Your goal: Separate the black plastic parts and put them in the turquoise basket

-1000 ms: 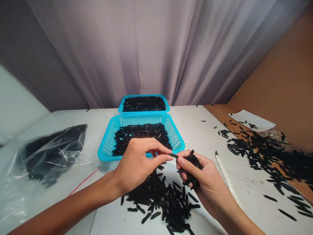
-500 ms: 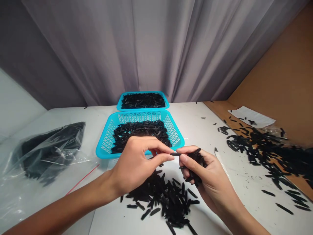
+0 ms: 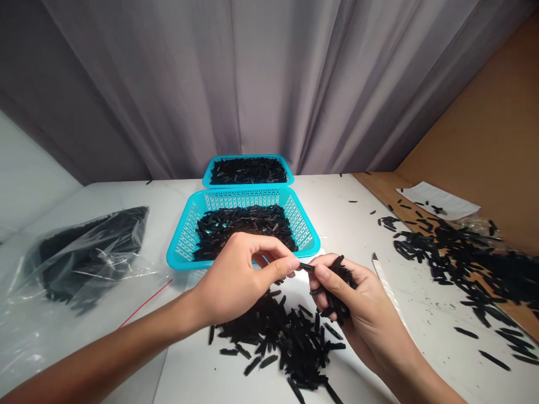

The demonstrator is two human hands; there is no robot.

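One thin black strip (image 3: 306, 266) spans the gap between my two hands. My left hand (image 3: 248, 275) pinches its left end between thumb and fingertips. My right hand (image 3: 357, 292) is closed around a bunch of black strips (image 3: 340, 280), and its thumb and forefinger touch the strip's other end. Beneath my hands lies a loose pile of similar black strips (image 3: 290, 342) on the white table. What the strips are made of I cannot tell. Just behind my left hand stands a turquoise plastic basket (image 3: 309, 235), partly filled with the same strips.
Farther back is a second turquoise basket (image 3: 290, 175), full of strips. A clear plastic bag (image 3: 122, 247) of black pieces lies left, near a red line (image 3: 145, 303). To the right are a pointed blade (image 3: 376, 266), scattered strips (image 3: 458, 252) and a white paper (image 3: 446, 200).
The strip between my hands has tilted, its right end now lower. My hands have shifted only slightly, and the whole view has moved a little.
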